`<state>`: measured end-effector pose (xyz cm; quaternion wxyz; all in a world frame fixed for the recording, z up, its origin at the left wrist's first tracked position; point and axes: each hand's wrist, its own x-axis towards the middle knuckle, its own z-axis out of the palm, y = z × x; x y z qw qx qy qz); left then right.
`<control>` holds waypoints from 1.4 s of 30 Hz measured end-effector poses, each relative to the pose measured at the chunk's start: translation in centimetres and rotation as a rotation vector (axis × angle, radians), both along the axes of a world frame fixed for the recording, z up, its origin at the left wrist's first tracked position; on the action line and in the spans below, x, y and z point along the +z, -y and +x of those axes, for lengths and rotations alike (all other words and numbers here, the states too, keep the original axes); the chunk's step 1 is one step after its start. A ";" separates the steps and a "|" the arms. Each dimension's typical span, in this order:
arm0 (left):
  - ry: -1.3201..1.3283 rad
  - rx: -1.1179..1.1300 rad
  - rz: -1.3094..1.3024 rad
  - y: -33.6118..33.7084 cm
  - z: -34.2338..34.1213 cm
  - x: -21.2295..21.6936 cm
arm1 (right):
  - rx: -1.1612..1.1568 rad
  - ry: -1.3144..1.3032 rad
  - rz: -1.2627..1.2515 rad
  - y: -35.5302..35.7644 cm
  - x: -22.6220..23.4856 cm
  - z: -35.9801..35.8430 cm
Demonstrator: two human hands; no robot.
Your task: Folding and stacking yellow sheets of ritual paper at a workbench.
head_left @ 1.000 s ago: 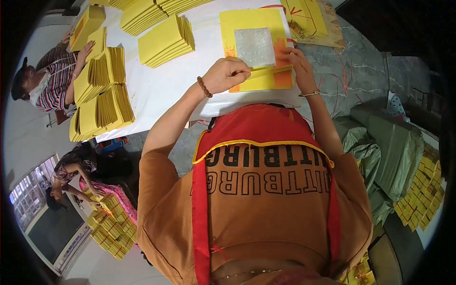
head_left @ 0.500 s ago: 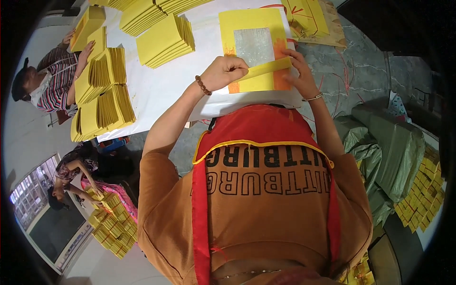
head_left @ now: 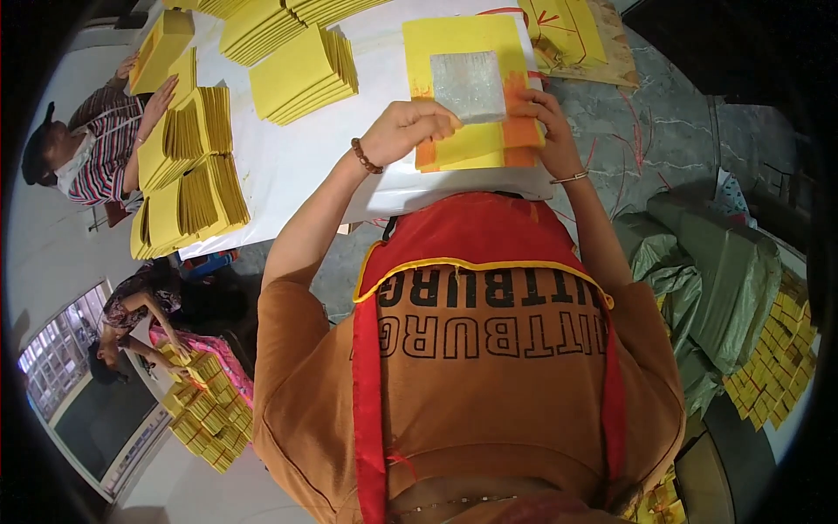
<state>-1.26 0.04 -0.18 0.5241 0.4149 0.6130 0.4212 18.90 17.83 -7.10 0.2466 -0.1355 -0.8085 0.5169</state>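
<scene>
A yellow paper sheet [head_left: 463, 33] with a silver square [head_left: 467, 83] and orange smears lies at the near edge of the white-covered table. Its near end is folded over, the flap reaching the silver square's near edge. My left hand [head_left: 406, 133] pinches the flap's left part between thumb and bent fingers. At the right edge my right hand [head_left: 555, 135] grips the sheet, its fingers on top over the orange band and its thumb mostly hidden.
Stacks of folded yellow paper [head_left: 301, 74] stand on the table [head_left: 371, 96] to the left. A yellow bundle [head_left: 563, 35] sits beyond the right corner. One person handles paper at the far left; another handles yellow bundles [head_left: 209, 410] lower left. Green-wrapped bales [head_left: 711, 271] are at right.
The raised strip of the sheet has come down flatter against the silver square. My left hand has shifted slightly, and my right-hand fingers have moved down onto the sheet's right edge.
</scene>
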 end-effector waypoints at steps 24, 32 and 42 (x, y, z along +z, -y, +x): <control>-1.026 -0.054 0.496 3.4 1.1 0.9 | 0.198 -0.039 -0.014 1.3 4.8 1.8; -0.515 0.217 0.139 2.8 1.3 -1.6 | 0.038 0.326 -0.096 1.6 5.5 0.6; -0.090 0.479 -0.049 0.3 0.8 -1.2 | -0.303 0.180 -0.082 2.1 3.7 -2.0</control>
